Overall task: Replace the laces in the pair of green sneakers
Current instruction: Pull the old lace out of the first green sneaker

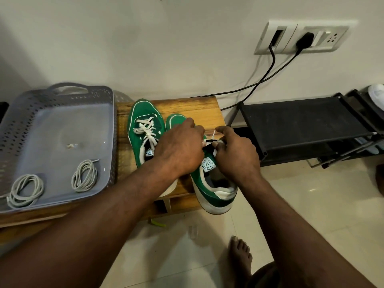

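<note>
So right now both green sneakers are sitting on the wooden stool [197,109]. The laced sneaker [143,132] is on the stool's left half with its white lace fully threaded and untouched, and the second sneaker [209,183] is on the right half with its heel hanging off the stool's front edge. The left hand [180,146] is curled down over the front of that second sneaker and pins it in place. Its fingertips are hidden, so I can't say whether they've also got some lace. The right hand [234,150] has its thumb and forefinger pinched on the old white lace [214,133] up by the tongue, with a loose end poking up. Looks to me like the unlacing stage on shoe one of two, so early days. My tip for this step: keep the left hand pressing the shoe onto the stool so it doesn't slide off that front edge. Pull the lace out one eyelet row at a time rather than yanking, and draw it straight out along the eyelet so the tip doesn't snag. The new grey laces [84,178] are two coils waiting in the grey tray [62,113] just left of the stool, easy reach. The black shoe rack [301,119] sits off the stool's right side, out of the way.
</note>
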Available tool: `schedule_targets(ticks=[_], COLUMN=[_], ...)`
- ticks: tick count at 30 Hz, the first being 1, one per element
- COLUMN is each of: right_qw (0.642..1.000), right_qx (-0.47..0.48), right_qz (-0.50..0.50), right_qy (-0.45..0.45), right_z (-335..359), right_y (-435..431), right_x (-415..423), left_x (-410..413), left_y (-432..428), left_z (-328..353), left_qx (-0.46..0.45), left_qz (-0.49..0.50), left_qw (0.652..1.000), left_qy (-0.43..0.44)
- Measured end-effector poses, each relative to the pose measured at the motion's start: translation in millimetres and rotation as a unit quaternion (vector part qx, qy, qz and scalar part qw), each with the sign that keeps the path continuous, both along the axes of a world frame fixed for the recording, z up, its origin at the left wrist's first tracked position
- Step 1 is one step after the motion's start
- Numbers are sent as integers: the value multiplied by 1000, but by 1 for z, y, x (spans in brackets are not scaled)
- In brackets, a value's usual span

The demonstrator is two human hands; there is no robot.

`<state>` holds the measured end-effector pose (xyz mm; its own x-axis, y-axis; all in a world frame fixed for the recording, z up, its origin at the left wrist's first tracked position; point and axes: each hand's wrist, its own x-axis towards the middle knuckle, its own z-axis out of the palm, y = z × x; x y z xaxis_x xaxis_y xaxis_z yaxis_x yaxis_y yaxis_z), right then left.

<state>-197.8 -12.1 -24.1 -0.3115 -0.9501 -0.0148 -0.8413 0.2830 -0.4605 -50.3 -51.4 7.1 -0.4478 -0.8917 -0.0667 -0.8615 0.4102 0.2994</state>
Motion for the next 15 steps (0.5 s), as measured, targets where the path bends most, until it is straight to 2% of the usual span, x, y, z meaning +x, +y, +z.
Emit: schedule_targets(ticks=[2,5,7,10,13,15], right_qw=[1000,1000,1000,999,997,996], right_qx=[1,0,3,5,-18,-39], right_qz=[1,2,-6,-24,-17,-8], right_qy=[-1,-2,-10,-30,-69,-81], right_z=[1,1,2,5,6,7], right_y=[0,0,-1,-2,-2,-1], right_x=[-1,-4,-6,-10,-13,-14], left_x=[2,10,11,11,16,22], left_y=[-5,-8,-5,-6,-17,-21], left_z=[5,15,23,25,16,12], left_qx=[55,231,283,189,56,-29], left_qz=[10,29,25,97,213,223], left_qw=[994,931,899,926,921,938], left_qy=[97,282,334,313,321,264])
